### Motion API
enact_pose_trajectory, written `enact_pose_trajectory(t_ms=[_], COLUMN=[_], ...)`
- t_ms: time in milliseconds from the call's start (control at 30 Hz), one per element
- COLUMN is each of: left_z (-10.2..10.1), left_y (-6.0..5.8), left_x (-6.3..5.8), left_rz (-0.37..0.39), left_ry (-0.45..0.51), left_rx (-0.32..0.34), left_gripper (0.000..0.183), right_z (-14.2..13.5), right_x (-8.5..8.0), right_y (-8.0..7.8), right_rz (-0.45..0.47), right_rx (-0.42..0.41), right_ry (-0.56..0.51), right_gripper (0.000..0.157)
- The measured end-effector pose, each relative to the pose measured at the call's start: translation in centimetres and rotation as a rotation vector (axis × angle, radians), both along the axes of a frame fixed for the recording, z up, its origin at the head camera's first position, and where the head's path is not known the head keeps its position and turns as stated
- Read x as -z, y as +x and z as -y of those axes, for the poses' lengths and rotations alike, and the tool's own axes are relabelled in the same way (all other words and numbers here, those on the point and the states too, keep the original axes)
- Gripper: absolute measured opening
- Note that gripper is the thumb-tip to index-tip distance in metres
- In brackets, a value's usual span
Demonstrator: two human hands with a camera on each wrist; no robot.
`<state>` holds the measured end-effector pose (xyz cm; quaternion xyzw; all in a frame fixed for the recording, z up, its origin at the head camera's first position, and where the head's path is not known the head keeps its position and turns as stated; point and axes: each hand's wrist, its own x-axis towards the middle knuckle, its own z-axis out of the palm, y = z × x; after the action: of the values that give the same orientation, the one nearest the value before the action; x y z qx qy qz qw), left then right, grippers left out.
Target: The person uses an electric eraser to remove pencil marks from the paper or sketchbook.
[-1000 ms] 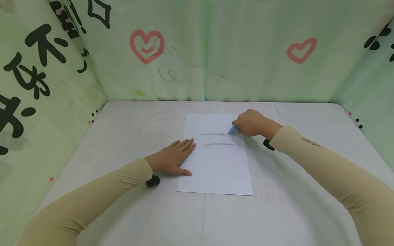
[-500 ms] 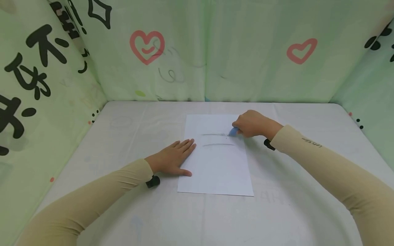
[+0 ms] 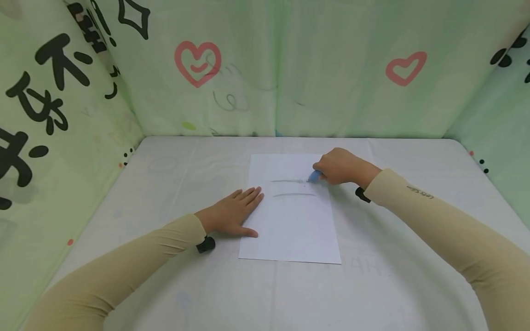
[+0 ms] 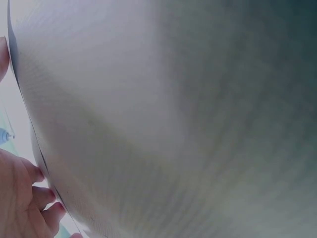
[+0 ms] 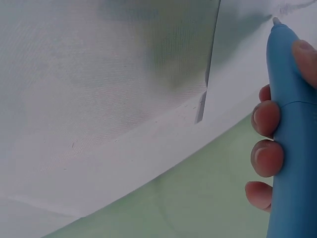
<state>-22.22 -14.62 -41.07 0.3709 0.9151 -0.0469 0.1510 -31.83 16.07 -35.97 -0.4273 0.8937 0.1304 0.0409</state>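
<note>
A white sheet of paper [image 3: 290,225] bears two grey pencil lines, the upper one [image 3: 285,180] smudged and broken at its right end. My right hand [image 3: 340,166] grips a thick blue pen-shaped electric eraser [image 3: 315,176], its tip at that right end. The right wrist view shows the fingers curled round the blue body of the electric eraser [image 5: 297,148] and its small pale tip pointing at the paper. My left hand [image 3: 232,214] lies flat with spread fingers across the sheet's left edge. In the left wrist view, part of the left hand [image 4: 22,198] shows at the lower left.
A white cloth covers the table [image 3: 165,285]. Green printed curtains [image 3: 331,92] enclose its back and sides. Small crumbs or specks lie near the sheet in the right wrist view. Black wrist cameras [image 3: 205,244] sit at both cuffs.
The tip of the electric eraser has shifted very slightly toward me at the upper line's right end. My left hand and the paper have stayed in place.
</note>
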Motion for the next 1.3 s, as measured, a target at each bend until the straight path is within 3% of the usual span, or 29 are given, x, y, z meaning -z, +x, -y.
enact_pose_trajectory(t_ms=[433,633,1300], left_z=[0.10,0.15,0.13], left_y=[0.05,-0.03,-0.19], left_x=[0.14,0.19,0.29], left_rz=[-0.007,-0.008,-0.014], left_ry=[-0.001,0.002,-0.002], left_rx=[-0.005,0.000,0.004], left_gripper=[0.100,0.100,0.100], right_z=[-0.43,-0.29,0.23], right_x=[0.40,0.60,0.43], right_y=[0.10,0.12,-0.08], right_rz=[-0.028,-0.060,-0.074], right_rx=[-0.056,-0.109,-0.133], right_ry=[-0.094,-0.080,-0.070], right_gripper=[0.009,0.011,0.013])
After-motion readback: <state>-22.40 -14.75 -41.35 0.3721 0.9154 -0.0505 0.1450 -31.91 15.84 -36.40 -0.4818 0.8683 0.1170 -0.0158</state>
